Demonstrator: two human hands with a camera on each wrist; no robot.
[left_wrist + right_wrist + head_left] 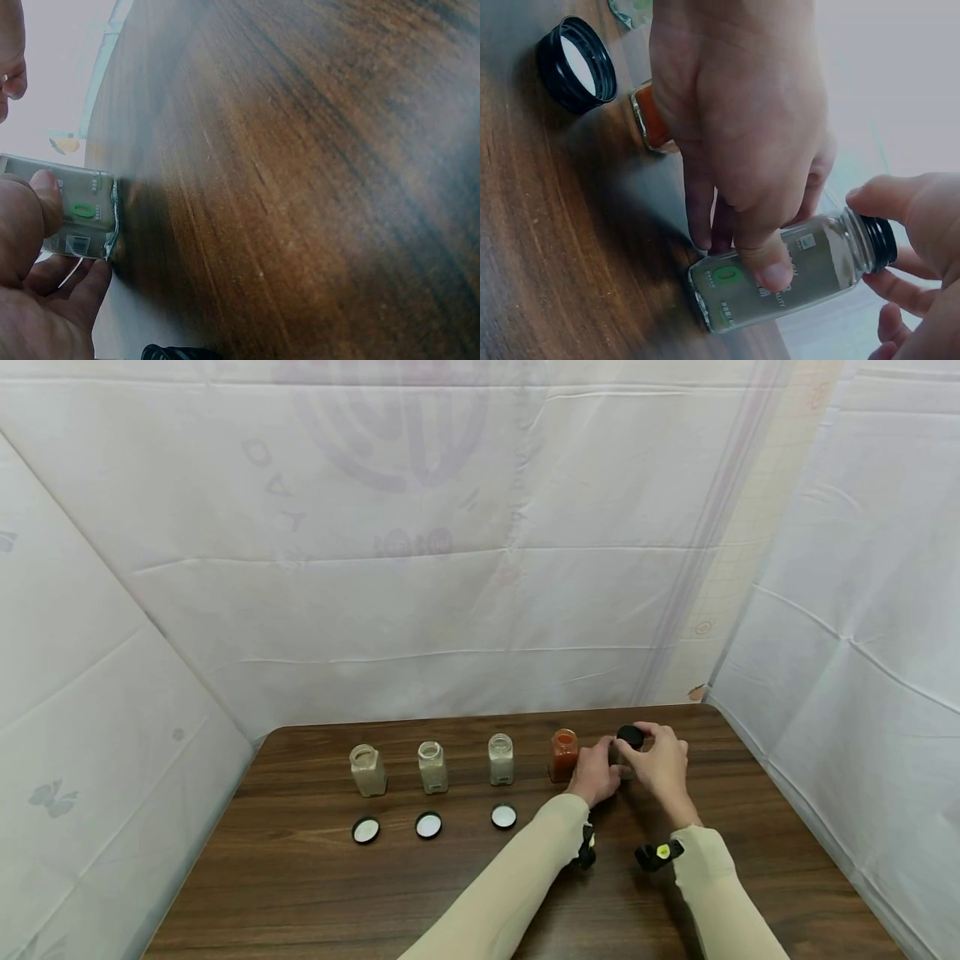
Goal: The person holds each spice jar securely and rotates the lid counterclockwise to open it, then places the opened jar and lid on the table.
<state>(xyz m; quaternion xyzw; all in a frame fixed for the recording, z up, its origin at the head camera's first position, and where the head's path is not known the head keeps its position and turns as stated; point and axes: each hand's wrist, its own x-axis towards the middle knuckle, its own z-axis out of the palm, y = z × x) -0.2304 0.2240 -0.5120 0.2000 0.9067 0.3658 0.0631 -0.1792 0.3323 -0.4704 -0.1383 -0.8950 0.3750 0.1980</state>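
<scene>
My left hand [596,774] grips the body of a square glass jar [810,274] of greyish powder at the right end of a row. The jar stands on the table, with a green mark on its label [82,211]. My right hand [663,764] pinches the black screw lid [877,241] at the jar's mouth, thumb on one side and fingers on the other. Glass threads show just below the lid; I cannot tell how tightly it sits. Just left of my left hand stands a lidless jar of orange-red powder [564,756].
Lidless jars of pale powder stand farther left: one [367,770], another [432,767] and a third [501,760]. Black lids lie white side up before them: left [366,831], middle [428,825], right [504,816]. Another upturned lid [576,67] lies near the orange-red jar.
</scene>
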